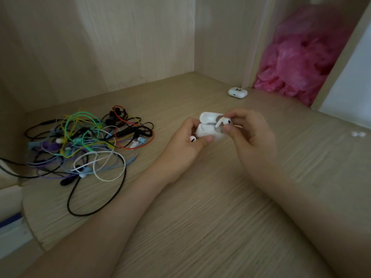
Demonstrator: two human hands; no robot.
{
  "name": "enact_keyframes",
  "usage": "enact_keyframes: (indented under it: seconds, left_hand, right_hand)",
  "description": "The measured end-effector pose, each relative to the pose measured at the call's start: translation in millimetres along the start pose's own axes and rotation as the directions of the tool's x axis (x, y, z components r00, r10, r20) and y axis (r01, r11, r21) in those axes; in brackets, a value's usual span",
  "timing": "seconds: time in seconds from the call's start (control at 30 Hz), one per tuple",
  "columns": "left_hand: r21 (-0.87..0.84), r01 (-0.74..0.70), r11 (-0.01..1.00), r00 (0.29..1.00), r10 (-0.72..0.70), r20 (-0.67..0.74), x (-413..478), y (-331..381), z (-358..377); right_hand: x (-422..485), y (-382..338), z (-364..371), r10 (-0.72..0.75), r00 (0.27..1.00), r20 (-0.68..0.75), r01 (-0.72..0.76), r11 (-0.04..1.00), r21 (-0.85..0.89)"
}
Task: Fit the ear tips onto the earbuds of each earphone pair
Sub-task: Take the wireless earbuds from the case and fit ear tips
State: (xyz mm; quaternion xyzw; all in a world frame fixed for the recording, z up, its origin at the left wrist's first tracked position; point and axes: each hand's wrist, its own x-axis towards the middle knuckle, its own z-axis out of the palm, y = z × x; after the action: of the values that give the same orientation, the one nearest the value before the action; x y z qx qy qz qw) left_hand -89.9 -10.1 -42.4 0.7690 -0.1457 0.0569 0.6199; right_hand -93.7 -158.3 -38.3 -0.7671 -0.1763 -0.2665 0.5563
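Note:
My left hand [185,144] grips a white wireless-earbud charging case [208,133] with its lid flipped open, and a second white earbud [192,139] is tucked under the same hand's fingers. My right hand [249,133] pinches a white earbud [222,122] between thumb and fingers, its stem pointing down right over the case's opening. Two small white ear tips [358,134] lie on the wooden surface far to the right.
A tangle of several coloured wired earphones [86,149] lies at the left on the wooden shelf [200,207]. A second, closed white case [237,92] sits near the back corner. A pink plastic bag [297,63] fills the gap at the back right.

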Motion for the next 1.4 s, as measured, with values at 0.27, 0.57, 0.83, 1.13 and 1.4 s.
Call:
enact_keyframes:
  seconds: [0.27, 0.57, 0.83, 1.13, 1.4]
  left_hand:
    - [-0.043, -0.040, 0.998, 0.999, 0.040, 0.018, -0.9, 1.1, -0.2]
    - [-0.043, -0.031, 0.999, 1.000, 0.030, -0.006, -0.4, -0.2, -1.2]
    - [-0.002, -0.087, 0.996, 0.996, 0.087, -0.014, -1.3, 2.8, -2.0]
    - [0.042, -0.122, 0.992, 0.990, 0.124, -0.067, 1.3, -0.7, -0.3]
    - [0.040, -0.131, 0.991, 0.990, 0.133, -0.048, 0.7, 0.4, -0.2]
  right_hand:
    - [0.1, 2.3, -2.7, -0.138, 0.990, 0.008, 0.138, 0.978, -0.160]
    - [-0.9, 2.3, -4.2, -0.108, 0.993, 0.055, 0.118, 0.972, -0.206]
    - [-1.6, 4.7, -3.4, -0.046, 0.997, 0.060, 0.057, 0.981, -0.187]
    - [-0.2, 4.3, -5.7, -0.111, 0.993, -0.029, 0.100, 0.960, -0.260]
    - [-1.4, 2.5, -2.4, -0.015, 1.000, 0.001, 0.015, 0.979, -0.204]
